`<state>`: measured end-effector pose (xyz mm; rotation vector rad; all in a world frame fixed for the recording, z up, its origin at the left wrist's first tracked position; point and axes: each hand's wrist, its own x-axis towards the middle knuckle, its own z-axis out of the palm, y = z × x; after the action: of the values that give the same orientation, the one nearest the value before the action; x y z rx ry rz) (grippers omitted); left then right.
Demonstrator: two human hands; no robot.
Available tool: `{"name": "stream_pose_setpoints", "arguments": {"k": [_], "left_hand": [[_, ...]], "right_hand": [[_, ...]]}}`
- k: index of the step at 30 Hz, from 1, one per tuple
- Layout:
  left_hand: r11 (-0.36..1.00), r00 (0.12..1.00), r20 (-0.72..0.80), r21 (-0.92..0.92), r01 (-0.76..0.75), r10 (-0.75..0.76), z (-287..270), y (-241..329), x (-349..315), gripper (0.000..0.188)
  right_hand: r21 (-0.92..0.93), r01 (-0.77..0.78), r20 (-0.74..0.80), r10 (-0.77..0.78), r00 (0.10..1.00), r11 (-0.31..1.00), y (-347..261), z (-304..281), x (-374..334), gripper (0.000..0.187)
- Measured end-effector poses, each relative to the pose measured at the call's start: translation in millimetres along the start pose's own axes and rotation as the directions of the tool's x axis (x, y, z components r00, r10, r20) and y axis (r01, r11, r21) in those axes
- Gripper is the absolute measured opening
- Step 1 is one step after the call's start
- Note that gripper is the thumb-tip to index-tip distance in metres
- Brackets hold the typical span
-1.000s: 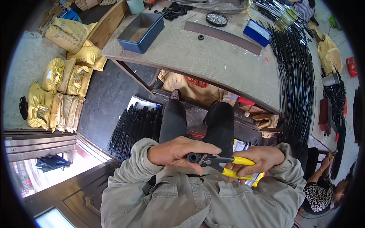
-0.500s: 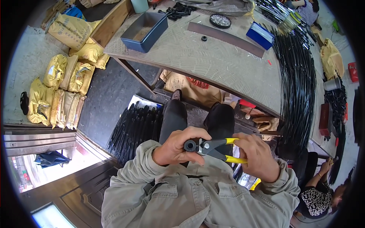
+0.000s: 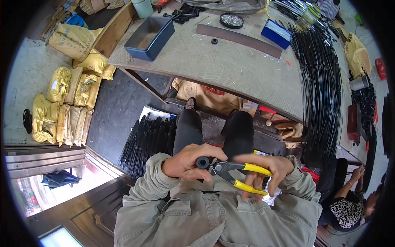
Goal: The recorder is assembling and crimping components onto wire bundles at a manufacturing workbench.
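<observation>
My left hand [image 3: 187, 162] is closed round a black cylindrical piece [image 3: 202, 162] with a hole in its end, thumb and fingers on either side of it. Against that piece sit the jaws of a pair of pliers [image 3: 224, 167] with yellow handles; how far they grip is too small to tell. On the right, my right hand [image 3: 271, 171] has hold of the spread handles, some fingers curled between them and others stretched above the upper handle. Both hands are over my lap, in front of my jacket.
Ahead stands a workbench [image 3: 251, 84] with a blue-grey bin [image 3: 150, 39], a black dish [image 3: 231, 20], a blue box [image 3: 277, 33] and long black rods [image 3: 319, 90]. More black rods [image 3: 148, 138] lie by my left leg. Yellow sacks [image 3: 61, 111] are piled left; another person [image 3: 347, 206] sits right.
The pliers have swung so that their handles point lower to the right. My right hand has changed its hold, with fingers now between the handles. My left hand still holds the black piece.
</observation>
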<state>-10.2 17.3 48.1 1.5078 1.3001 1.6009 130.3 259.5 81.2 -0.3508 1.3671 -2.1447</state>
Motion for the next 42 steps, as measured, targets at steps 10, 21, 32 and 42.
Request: {"name": "stream_pose_setpoints", "arguments": {"k": [10, 21, 32, 42], "left_hand": [[0.975, 0.943, -0.331, 0.195, 0.107, -0.037, 18.5, 2.7, 4.0, 0.057], [0.985, 0.932, -0.355, 0.125, 0.12, -0.068, 13.7, 2.9, 4.2, 0.056], [0.998, 0.921, -0.385, 0.011, 0.065, -0.056, 14.5, -4.8, -2.7, 0.052], [0.979, 0.878, -0.433, -0.112, 0.172, -0.204, 11.5, -9.6, 1.9, 0.072]], "right_hand": [[-0.895, -0.395, -0.263, -0.469, 0.843, -0.208, -6.2, 26.0, 20.6, 0.044], [-0.905, -0.363, -0.169, -0.598, 0.783, -0.22, 24.4, 10.5, 44.5, 0.047], [-0.98, -0.181, -0.112, -0.53, 0.841, -0.08, 16.4, 1.0, 47.3, 0.026], [-0.78, -0.033, -0.158, -0.145, 0.977, 0.625, -24.8, -4.7, 31.0, 0.025]]}}
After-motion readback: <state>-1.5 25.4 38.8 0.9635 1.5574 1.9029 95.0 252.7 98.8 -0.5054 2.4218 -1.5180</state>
